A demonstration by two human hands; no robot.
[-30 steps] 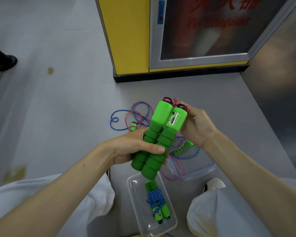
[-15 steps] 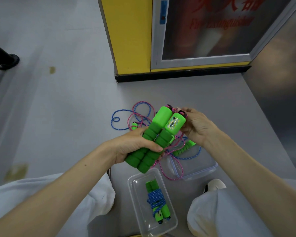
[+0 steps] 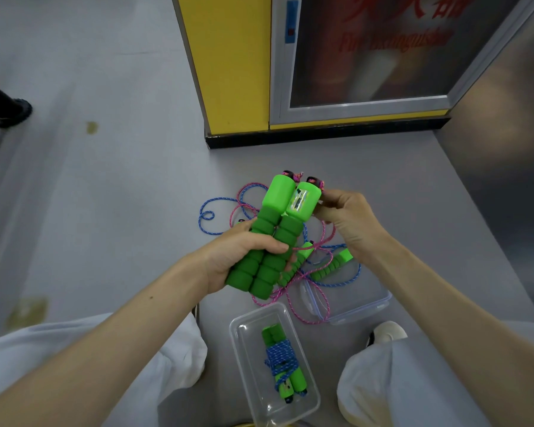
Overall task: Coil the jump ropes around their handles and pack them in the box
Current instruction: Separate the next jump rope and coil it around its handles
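Above box [image 3: 309, 405]: left hand [image 3: 241, 257] grips paired handles [image 3: 272, 238]; right hand [image 3: 349, 217] pinches rope end.

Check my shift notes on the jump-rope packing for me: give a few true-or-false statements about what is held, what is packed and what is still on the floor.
1. The left hand grips two green handles side by side. True.
2. The clear box near the knees is empty. False: it holds one coiled jump rope, blue cord wound around its green handles.
3. The right hand is at the top end of the held handles. True.
4. The pink rope is fully wound around the held handles. False: it lies in loose loops on the floor.
5. A loose blue rope lies on the floor. True.
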